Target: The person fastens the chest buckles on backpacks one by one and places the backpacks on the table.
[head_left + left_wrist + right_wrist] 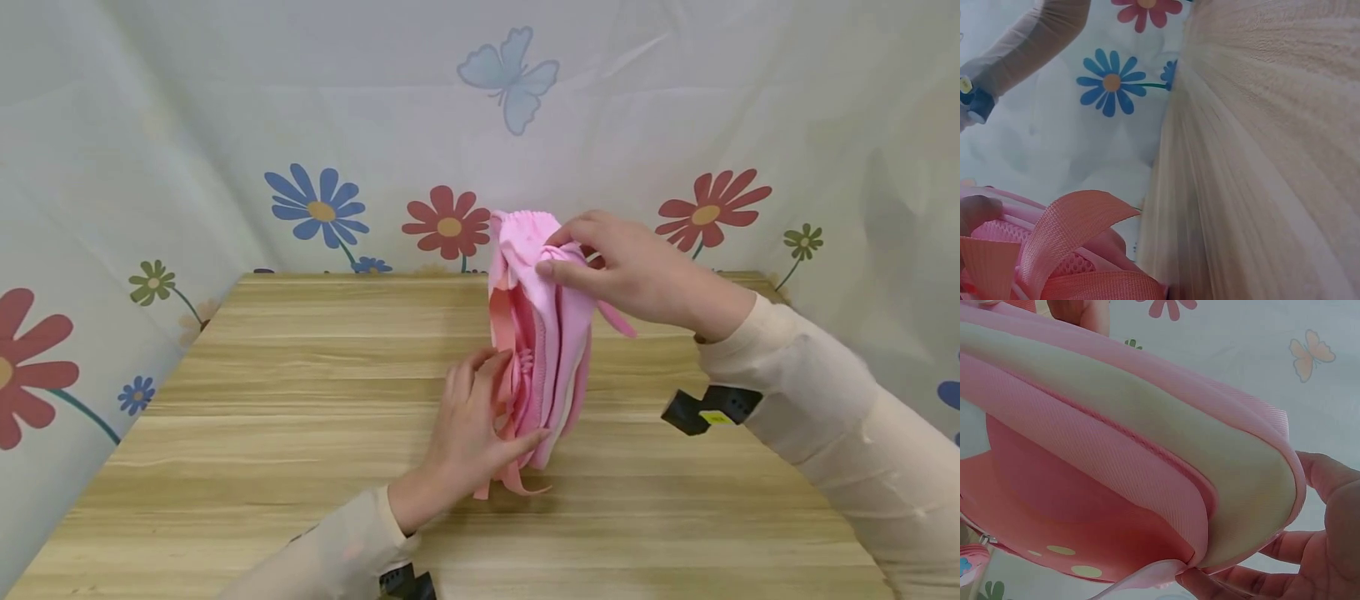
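Note:
A pink backpack (551,350) stands edge-on at the middle of the table, with coral webbing straps on its left side. My right hand (637,271) grips its upper part between thumb and fingers. Lower down, my left hand (465,421) holds the strap side, thumb across the near edge and fingers partly hidden by the straps. A loose coral strap (1075,215) loops over pink mesh in the left wrist view. The right wrist view shows the bag's cream panel (1241,481) and a red front with pale spots, my right fingers curled around its end.
The wood-grain table (300,400) spreads around the bag and ends at a back edge. Behind it hangs a pale cloth (360,100) printed with flowers and a butterfly. A black camera (708,408) sits on my right wrist. A zipper pull (986,539) shows at lower left.

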Demonstrator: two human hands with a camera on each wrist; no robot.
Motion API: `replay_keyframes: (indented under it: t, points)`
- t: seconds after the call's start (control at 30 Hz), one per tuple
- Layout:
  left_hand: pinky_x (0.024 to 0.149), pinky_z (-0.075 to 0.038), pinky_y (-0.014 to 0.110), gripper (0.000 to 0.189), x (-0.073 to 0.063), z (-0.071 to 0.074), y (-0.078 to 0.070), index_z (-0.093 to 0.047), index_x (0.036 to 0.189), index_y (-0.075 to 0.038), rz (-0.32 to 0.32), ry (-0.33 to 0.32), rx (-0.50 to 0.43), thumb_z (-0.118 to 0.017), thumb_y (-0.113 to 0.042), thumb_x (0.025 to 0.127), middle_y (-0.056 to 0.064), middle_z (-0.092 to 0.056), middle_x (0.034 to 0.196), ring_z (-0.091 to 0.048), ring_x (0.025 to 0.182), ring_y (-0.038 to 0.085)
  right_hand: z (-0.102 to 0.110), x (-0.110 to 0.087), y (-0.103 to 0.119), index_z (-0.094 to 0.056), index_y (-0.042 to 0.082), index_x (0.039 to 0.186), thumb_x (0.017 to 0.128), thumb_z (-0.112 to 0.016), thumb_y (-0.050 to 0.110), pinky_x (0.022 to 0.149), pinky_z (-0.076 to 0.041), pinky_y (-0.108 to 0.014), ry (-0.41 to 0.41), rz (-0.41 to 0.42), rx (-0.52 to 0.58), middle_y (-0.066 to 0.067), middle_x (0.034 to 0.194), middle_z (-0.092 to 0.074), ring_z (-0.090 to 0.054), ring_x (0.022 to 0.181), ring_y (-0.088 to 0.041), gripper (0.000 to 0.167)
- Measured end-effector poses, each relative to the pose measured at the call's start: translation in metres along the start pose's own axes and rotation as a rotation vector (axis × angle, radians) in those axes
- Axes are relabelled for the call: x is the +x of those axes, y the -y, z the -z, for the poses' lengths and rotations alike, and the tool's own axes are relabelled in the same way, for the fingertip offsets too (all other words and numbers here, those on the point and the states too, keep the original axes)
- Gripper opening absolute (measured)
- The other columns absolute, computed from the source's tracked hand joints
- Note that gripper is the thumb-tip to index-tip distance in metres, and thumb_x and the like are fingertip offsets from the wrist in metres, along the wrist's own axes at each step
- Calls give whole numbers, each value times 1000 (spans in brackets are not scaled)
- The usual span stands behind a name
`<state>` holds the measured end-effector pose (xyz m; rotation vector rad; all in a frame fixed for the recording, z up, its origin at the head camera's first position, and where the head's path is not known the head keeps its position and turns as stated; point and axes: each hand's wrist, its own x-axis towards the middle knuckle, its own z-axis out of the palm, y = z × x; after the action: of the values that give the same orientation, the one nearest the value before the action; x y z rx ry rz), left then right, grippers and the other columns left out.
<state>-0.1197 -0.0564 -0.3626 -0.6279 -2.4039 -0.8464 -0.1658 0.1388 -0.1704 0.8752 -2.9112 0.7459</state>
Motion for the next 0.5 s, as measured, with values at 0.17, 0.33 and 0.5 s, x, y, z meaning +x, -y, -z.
replay_keyframes:
  t: [0.17,0.33,0.5]
  points:
    - [97,-43,42,93,5,0,0,-43,137,-6,-47,5,-5,-87,-44,64,13,-46,134,-43,120,27,3,-5,-9,-59,12,122,95,-55,41,100,-44,-48,-17,-47,30,-9,129,-55,-56,114,-28,40]
    - [97,-43,39,95,9,-1,-1,-45,138,-5,-71,16,-14,-88,-43,62,12,-47,134,-44,119,26,5,-11,-20,-58,10,122,94,-58,38,100,-45,-49,-29,-61,90,-9,128,-54,-57,116,-30,40]
    - [98,-44,39,97,11,-5,-2,-44,139,-6,-100,11,-25,-90,-41,61,11,-48,135,-45,119,26,6,-19,-32,-53,11,130,95,-57,34,100,-46,-51,-34,-95,164,-11,133,-48,-57,119,-34,43]
